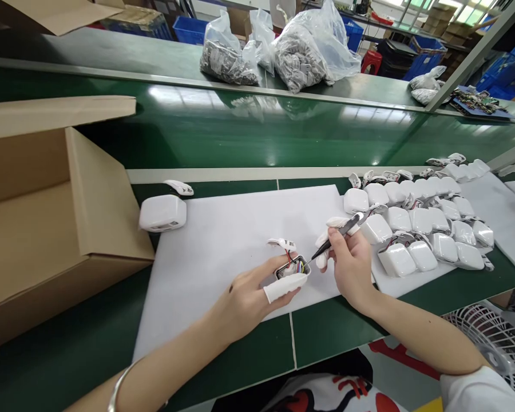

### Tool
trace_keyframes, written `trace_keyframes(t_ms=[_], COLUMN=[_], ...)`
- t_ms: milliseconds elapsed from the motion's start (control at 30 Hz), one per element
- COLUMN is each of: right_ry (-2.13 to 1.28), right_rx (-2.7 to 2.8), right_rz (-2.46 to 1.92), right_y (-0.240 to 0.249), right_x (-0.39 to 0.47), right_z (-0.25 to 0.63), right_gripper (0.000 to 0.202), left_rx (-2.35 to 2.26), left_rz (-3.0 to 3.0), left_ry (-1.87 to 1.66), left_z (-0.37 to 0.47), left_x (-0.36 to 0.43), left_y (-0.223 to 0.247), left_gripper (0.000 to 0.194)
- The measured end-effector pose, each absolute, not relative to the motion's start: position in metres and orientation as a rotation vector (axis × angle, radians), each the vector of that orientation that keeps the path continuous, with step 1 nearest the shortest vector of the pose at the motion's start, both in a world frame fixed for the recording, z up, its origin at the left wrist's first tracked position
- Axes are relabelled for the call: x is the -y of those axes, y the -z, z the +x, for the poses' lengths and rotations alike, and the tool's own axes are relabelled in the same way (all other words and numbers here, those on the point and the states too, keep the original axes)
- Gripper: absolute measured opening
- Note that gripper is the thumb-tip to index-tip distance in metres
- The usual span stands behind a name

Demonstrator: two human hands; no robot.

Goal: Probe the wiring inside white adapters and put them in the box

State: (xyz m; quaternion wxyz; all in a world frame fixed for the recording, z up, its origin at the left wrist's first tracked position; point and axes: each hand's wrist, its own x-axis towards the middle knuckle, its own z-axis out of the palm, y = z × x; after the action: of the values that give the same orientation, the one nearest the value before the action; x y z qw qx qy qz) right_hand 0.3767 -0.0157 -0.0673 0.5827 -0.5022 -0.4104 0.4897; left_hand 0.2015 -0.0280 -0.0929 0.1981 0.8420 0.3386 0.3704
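Note:
My left hand (253, 294), with white covers on some fingers, grips a small open white housing (292, 269) over the white sheet. Coloured wires show inside the housing, and a red and black pair runs to a small white cover piece (282, 244) beside it. In my right hand (352, 263) is a dark pen-like tool (337, 236), its thin tip at the housing's right edge, by the wires. White covers also sit on fingers of that hand.
Rows of white housings (420, 220) with wired covers lie at the right. One housing (163, 213) and a cover piece lie at the left, beside an open cardboard box (107, 200). Filled plastic bags (300, 57) stand on the raised ledge behind. A fan (493, 343) is at lower right.

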Motion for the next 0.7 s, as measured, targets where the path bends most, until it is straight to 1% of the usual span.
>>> trace_keyframes(t_ms=[100, 200, 300, 367, 467, 533, 600, 700], right_ry=[-1.25, -1.272, -1.244, -1.189, -1.136, -1.217, -1.373, -1.542], right_rx=[0.853, 0.815, 0.821, 0.871, 1.081, 1.311, 1.556, 1.84], right_rz=[-1.177, -1.144, -1.087, -1.057, -1.079, -1.123, -1.157, -1.137], right_y=[0.068, 0.067, 0.065, 0.064, 0.06, 0.055, 0.048, 0.041], right_x=[0.011, 0.008, 0.007, 0.008, 0.01, 0.009, 0.005, -0.004], right_z=[0.379, 0.381, 0.383, 0.386, 0.391, 0.397, 0.404, 0.416], right_gripper=[0.022, 0.023, 0.023, 0.023, 0.023, 0.023, 0.022, 0.022], left_rx=[-0.858, -0.828, -0.836, -0.892, -0.974, -0.999, -1.036, -1.057], left_rz=[2.343, 2.373, 2.359, 2.267, 2.181, 2.183, 2.167, 2.085], left_ry=[-1.045, -1.035, -1.021, -1.035, -1.104, -1.154, -1.162, -1.074], left_z=[0.202, 0.203, 0.203, 0.203, 0.203, 0.203, 0.203, 0.201], left_x=[0.024, 0.022, 0.023, 0.025, 0.027, 0.028, 0.028, 0.026], left_y=[0.091, 0.09, 0.091, 0.094, 0.1, 0.103, 0.103, 0.1], left_gripper=[0.016, 0.014, 0.016, 0.022, 0.034, 0.04, 0.041, 0.038])
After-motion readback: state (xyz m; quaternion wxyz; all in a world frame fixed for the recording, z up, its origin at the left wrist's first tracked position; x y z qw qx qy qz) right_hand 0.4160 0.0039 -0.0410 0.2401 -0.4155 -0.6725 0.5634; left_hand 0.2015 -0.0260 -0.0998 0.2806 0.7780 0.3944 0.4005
